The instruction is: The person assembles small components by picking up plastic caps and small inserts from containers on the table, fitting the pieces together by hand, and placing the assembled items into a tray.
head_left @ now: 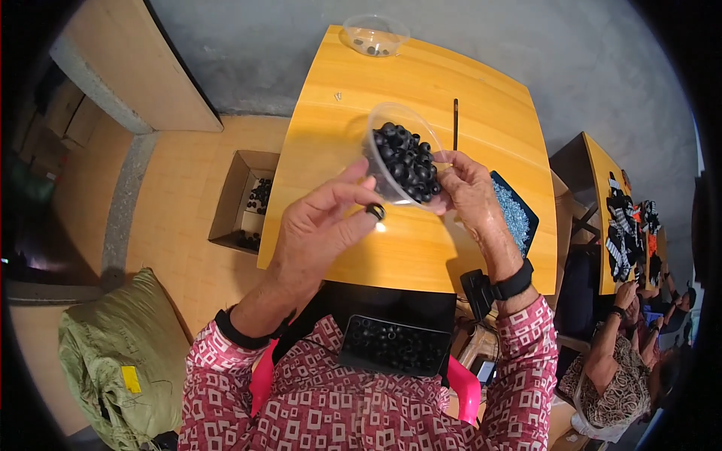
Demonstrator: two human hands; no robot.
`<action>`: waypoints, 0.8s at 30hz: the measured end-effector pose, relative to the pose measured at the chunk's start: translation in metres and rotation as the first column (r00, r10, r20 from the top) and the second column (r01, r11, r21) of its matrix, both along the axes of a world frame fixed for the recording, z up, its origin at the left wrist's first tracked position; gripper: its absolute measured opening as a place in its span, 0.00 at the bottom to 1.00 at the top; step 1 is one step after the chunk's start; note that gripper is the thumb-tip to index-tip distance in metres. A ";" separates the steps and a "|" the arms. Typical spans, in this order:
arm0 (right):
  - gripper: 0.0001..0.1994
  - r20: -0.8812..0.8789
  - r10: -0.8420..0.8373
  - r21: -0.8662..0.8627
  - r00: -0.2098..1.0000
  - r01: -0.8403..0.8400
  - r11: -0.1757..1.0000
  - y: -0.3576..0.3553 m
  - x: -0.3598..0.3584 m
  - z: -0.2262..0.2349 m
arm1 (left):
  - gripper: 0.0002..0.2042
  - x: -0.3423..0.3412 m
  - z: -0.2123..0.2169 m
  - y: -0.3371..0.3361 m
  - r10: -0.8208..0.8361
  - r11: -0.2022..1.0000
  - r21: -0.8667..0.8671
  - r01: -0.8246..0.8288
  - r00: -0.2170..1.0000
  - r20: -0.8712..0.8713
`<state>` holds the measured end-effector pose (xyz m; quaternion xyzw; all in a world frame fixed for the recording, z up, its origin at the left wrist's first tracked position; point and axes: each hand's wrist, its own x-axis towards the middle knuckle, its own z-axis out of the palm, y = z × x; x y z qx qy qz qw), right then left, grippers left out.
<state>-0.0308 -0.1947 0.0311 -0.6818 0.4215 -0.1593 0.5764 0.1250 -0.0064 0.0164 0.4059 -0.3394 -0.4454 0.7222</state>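
Note:
My right hand (470,188) grips the right rim of a clear plastic bowl (380,171), tilted above the wooden table. Inside lie many black round beads (406,154) with holes through them. My left hand (320,225) is at the bowl's lower left, with a shiny black bead (375,212) at the tips of thumb and forefinger. Its other fingers are close to the bowl's side; whether they touch it I cannot tell. A black tray (395,346) of dark ring-like pieces is on my lap.
On the yellow wooden table (331,98) are another clear bowl (376,37) with a few dark pieces, a thin black stick (456,124) and a dark tray of blue bits (511,214). Left stands a cardboard box (233,203); a green sack (124,353) is nearer. Another person's arm (609,323) shows at right.

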 end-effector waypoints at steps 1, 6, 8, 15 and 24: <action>0.14 0.030 -0.016 -0.003 0.999 0.016 1.000 0.000 0.002 -0.002 | 0.09 0.002 -0.003 -0.003 0.019 1.000 -0.011 -0.019 1.000 0.021; 0.14 0.049 -0.015 -0.076 0.999 0.018 0.997 0.008 0.001 -0.005 | 0.08 0.003 -0.010 0.010 -0.006 0.992 0.120 0.034 0.974 -0.228; 0.14 0.090 -0.028 -0.125 0.996 0.039 0.991 0.011 0.000 -0.005 | 0.08 0.003 -0.013 0.010 -0.011 0.991 0.126 0.044 0.966 -0.257; 0.16 0.100 -0.037 -0.524 0.994 0.084 0.848 0.027 0.000 -0.011 | 0.07 0.005 -0.021 0.012 0.038 0.983 0.182 0.016 0.956 -0.292; 0.14 0.017 -0.065 -0.301 0.998 0.067 0.951 0.019 0.002 -0.014 | 0.07 0.005 -0.026 0.007 0.035 0.972 0.229 0.044 0.943 -0.331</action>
